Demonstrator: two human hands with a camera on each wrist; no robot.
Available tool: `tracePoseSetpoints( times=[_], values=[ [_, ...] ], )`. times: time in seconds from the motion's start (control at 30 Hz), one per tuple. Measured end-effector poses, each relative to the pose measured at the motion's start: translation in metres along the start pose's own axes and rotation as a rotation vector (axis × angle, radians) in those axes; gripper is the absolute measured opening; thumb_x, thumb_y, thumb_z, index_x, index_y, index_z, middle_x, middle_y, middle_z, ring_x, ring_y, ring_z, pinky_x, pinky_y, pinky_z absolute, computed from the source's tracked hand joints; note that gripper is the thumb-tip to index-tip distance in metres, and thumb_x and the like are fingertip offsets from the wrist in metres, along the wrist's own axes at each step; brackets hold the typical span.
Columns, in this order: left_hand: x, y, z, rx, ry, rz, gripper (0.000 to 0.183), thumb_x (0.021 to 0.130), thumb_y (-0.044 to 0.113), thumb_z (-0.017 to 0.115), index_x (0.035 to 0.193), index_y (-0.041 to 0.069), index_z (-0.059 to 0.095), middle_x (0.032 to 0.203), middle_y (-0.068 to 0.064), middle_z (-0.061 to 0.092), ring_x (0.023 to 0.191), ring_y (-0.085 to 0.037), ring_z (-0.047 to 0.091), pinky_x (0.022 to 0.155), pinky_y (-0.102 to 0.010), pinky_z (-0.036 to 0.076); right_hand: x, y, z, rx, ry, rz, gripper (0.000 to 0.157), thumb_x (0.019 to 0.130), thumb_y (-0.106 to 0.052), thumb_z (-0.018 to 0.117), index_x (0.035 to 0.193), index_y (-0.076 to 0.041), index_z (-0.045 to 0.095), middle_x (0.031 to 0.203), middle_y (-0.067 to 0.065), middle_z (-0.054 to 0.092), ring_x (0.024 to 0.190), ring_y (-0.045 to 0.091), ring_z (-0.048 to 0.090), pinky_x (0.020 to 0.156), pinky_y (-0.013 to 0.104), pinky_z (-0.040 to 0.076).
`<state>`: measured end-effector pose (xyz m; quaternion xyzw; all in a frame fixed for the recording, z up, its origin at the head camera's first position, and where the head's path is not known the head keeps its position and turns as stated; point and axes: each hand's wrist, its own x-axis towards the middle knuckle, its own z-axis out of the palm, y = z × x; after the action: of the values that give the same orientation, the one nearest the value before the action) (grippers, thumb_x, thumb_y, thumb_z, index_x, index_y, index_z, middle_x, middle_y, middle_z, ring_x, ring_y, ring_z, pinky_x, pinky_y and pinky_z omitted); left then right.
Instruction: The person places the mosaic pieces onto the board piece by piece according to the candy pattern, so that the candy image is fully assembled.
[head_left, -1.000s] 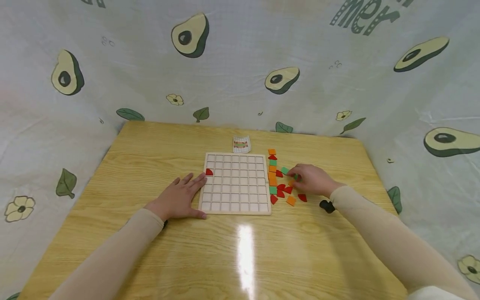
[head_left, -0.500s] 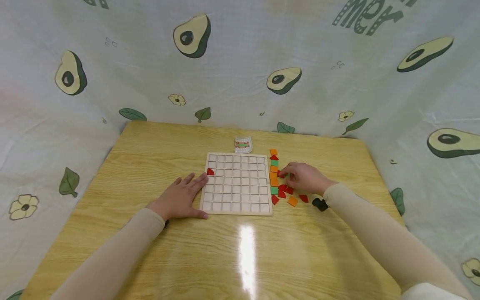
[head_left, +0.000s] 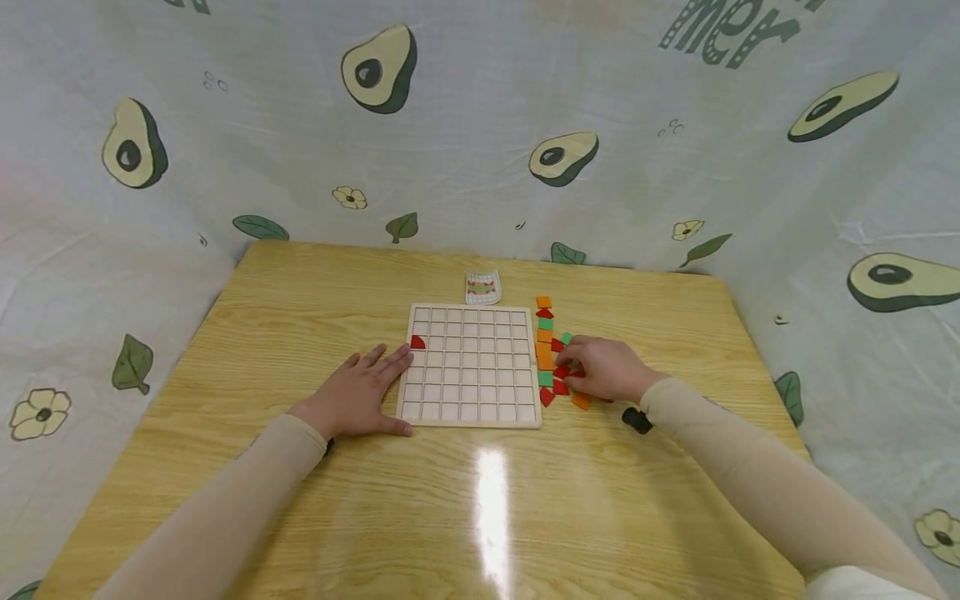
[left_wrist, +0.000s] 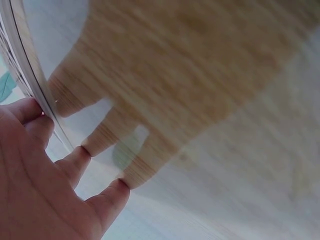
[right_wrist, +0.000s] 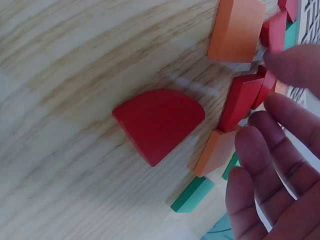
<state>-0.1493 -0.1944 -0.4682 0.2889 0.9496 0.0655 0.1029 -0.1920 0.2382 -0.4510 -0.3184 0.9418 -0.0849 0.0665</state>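
My left hand [head_left: 360, 392] lies on the left side of a wooden grid board [head_left: 465, 424], fingers straight, with fingertips and thumb at its edge. A red quarter-circle piece [head_left: 417, 342] sits in a cell by the left rim. Right of the board, my right hand [head_left: 606, 367] is over the loose pieces, fingers bent downward. In the right wrist view its thumb and index finger are apart, beside small red pieces [right_wrist: 240, 100]; no firm grip shows. Another red quarter-circle [right_wrist: 160, 120] lies flat on the table, near an orange square [right_wrist: 237, 30] and a green piece [right_wrist: 192, 194].
A small pattern card [head_left: 482, 287] lies behind the board. Several orange, green and red pieces [head_left: 544, 356] form a rough column along the board's right edge. A black device [head_left: 637, 419] is at the right wrist. A printed cloth [head_left: 465, 167] hangs behind the table.
My right hand has moved left and slightly nearer me, from beside a green piece to the red pieces by the board. The left hand has stayed in place.
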Motion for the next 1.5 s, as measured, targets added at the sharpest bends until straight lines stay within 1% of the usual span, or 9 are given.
tracePoseSetpoints(
  times=[0.27,0.5,0.63,0.77,0.87,0.97,1.1,1.27,1.5],
  values=[
    [0.000,0.000,-0.002,-0.001,0.000,0.010,0.118,0.075,0.084,0.058,0.160,0.012,0.021,0.166,-0.003,0.015,0.148,-0.038,0.017,0.112,-0.064,0.021,0.004,-0.005,-0.001,-0.013,-0.015,0.018,0.022,0.087,-0.024,0.076,0.108,-0.016,0.074,0.099,-0.005,0.062,0.076,0.009,0.056,0.069,0.030,0.052],
    [0.000,-0.001,0.000,-0.008,-0.003,0.003,0.117,0.075,0.085,0.057,0.160,0.013,0.022,0.166,-0.002,0.015,0.148,-0.038,0.017,0.113,-0.063,0.020,0.006,-0.002,0.000,-0.028,-0.008,0.025,0.023,0.084,-0.025,0.078,0.106,-0.016,0.075,0.093,-0.006,0.059,0.070,0.008,0.051,0.063,0.027,0.048],
    [0.000,0.000,-0.001,-0.013,-0.001,0.008,0.116,0.075,0.084,0.058,0.160,0.013,0.023,0.166,-0.002,0.015,0.148,-0.038,0.018,0.112,-0.064,0.020,0.008,0.001,-0.002,0.004,-0.003,0.018,0.019,0.083,-0.021,0.077,0.102,-0.016,0.075,0.093,-0.006,0.060,0.069,0.008,0.051,0.062,0.027,0.048],
    [0.000,0.002,-0.002,-0.009,-0.001,0.014,0.116,0.075,0.083,0.059,0.160,0.012,0.023,0.166,-0.002,0.016,0.148,-0.039,0.018,0.112,-0.064,0.021,0.015,0.003,-0.010,0.076,0.018,0.071,0.018,0.083,-0.018,0.076,0.101,-0.015,0.075,0.096,-0.004,0.063,0.070,0.011,0.053,0.065,0.030,0.050],
    [0.001,0.001,-0.002,0.001,-0.002,0.011,0.117,0.075,0.084,0.058,0.160,0.012,0.023,0.166,-0.002,0.016,0.148,-0.039,0.018,0.112,-0.064,0.021,0.031,0.001,-0.017,0.116,0.037,0.091,0.018,0.084,-0.018,0.075,0.101,-0.014,0.074,0.096,-0.002,0.065,0.072,0.014,0.054,0.069,0.033,0.050],
    [0.000,0.000,-0.003,0.001,-0.003,0.007,0.117,0.074,0.084,0.058,0.160,0.012,0.023,0.166,-0.002,0.016,0.148,-0.039,0.018,0.112,-0.064,0.021,0.055,-0.008,-0.017,0.120,0.047,0.058,0.018,0.086,-0.022,0.076,0.102,-0.015,0.075,0.095,-0.004,0.065,0.073,0.015,0.054,0.071,0.033,0.049],
    [-0.001,0.000,-0.002,-0.013,-0.005,0.009,0.117,0.074,0.083,0.060,0.160,0.012,0.024,0.165,-0.002,0.017,0.148,-0.039,0.019,0.112,-0.065,0.022,0.093,-0.033,-0.015,0.105,0.020,-0.021,0.018,0.088,-0.029,0.075,0.103,-0.018,0.075,0.097,-0.005,0.064,0.076,0.013,0.056,0.071,0.031,0.050],
    [0.000,0.000,-0.002,-0.020,-0.016,0.006,0.117,0.075,0.084,0.058,0.160,0.013,0.023,0.166,-0.002,0.016,0.148,-0.039,0.018,0.112,-0.064,0.021,0.133,-0.071,-0.010,0.100,-0.025,-0.096,0.018,0.090,-0.028,0.073,0.106,-0.019,0.074,0.100,-0.005,0.063,0.082,0.011,0.058,0.073,0.029,0.051],
    [0.000,0.000,-0.004,-0.016,-0.029,-0.004,0.118,0.074,0.085,0.057,0.161,0.012,0.021,0.166,-0.002,0.015,0.149,-0.038,0.016,0.112,-0.064,0.021,0.165,-0.102,0.003,0.089,-0.024,-0.124,0.018,0.088,-0.025,0.072,0.106,-0.021,0.075,0.099,-0.007,0.063,0.085,0.008,0.060,0.075,0.027,0.051]
  ],
)
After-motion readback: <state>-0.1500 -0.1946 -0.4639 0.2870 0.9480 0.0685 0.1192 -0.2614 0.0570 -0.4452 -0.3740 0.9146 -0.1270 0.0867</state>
